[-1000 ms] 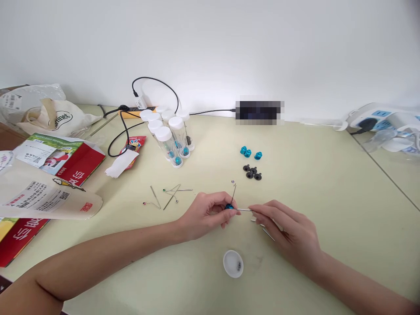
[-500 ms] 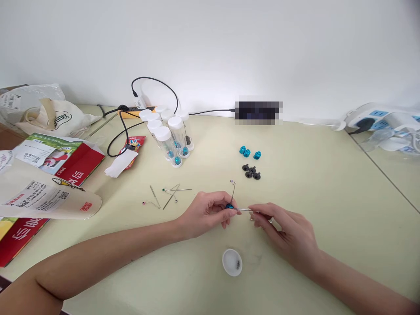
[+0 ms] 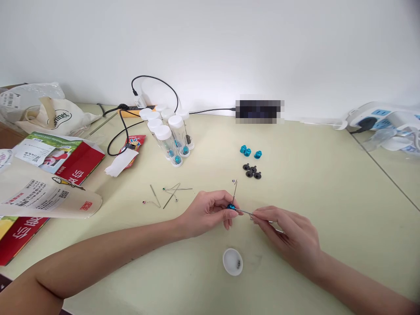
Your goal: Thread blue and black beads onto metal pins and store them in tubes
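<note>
My left hand [image 3: 213, 211] is closed, pinching a small shiny blue metal fitting [image 3: 231, 207] between thumb and fingertips. From the fitting a thin metal rod [image 3: 234, 192] stands up, its hooked top ending in a tiny bead. My right hand [image 3: 290, 234] is closed on a slim metal hex key [image 3: 245, 212], whose tip meets the right side of the fitting. Part of the key is hidden by the fingers. Below the hands, a white cap [image 3: 226, 266] holds several tiny dark screws [image 3: 239, 264].
Behind the hands lie blue fittings [image 3: 258, 154] and black discs with stems [image 3: 257, 175]. Bent metal rods [image 3: 169, 197] lie to the left. White-capped clear tubes [image 3: 167, 144] stand at the back left. Packages [image 3: 75, 162], a black cable [image 3: 110, 144] and a power strip [image 3: 377, 116] flank the table.
My right hand has rolled the hex key, so its far part now shows behind the fingers and its shaft slants more. My left hand keeps the blue fitting almost in place.
</note>
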A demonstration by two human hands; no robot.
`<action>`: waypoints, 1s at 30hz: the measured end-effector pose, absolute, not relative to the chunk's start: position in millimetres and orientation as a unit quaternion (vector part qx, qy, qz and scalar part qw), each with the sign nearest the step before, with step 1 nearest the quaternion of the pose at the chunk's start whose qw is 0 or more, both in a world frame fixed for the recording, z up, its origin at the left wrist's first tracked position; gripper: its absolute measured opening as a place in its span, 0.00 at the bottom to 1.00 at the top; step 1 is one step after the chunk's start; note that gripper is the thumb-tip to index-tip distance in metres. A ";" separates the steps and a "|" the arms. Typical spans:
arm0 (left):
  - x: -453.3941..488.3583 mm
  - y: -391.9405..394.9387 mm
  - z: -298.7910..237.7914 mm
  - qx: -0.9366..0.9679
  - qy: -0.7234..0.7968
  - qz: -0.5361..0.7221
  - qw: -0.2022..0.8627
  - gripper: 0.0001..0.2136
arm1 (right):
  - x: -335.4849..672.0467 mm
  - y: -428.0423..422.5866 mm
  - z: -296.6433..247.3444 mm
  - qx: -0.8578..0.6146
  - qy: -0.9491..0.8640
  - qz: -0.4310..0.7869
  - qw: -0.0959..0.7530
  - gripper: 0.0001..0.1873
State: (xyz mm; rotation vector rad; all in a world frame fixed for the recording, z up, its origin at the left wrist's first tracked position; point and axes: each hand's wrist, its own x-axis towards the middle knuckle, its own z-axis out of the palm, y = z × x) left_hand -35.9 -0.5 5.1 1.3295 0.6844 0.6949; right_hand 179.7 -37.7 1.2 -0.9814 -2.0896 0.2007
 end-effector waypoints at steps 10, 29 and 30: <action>-35.3 -3.0 4.2 0.587 0.314 0.317 0.676 0.09 | 182.6 -36.8 3.1 -0.345 -0.843 0.040 0.411 0.11; -36.5 -6.3 6.8 0.615 0.300 0.319 0.656 0.09 | 179.0 -43.6 4.2 -0.378 -0.843 0.060 0.377 0.09; -36.5 -6.0 7.5 0.618 0.307 0.319 0.649 0.09 | 179.4 -43.6 2.6 -0.379 -0.846 0.066 0.370 0.08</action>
